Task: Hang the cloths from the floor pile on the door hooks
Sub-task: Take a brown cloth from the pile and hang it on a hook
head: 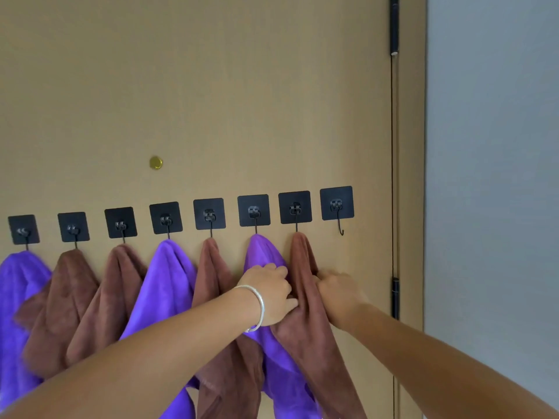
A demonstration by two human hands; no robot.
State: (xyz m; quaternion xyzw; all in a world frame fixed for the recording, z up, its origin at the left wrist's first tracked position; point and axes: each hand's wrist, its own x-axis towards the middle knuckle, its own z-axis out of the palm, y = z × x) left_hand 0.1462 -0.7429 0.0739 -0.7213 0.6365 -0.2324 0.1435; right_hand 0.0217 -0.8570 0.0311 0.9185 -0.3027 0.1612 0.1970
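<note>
Across the tan door (211, 101) ran a row of eight black hooks; seven held cloths, and the last hook (337, 207) on the right was bare. Both hands were on the brown cloth (305, 297) at the seventh hook: the left hand (270, 293) pinched its fold, and the right hand (335, 293) gripped its other edge with curled fingers.
</note>
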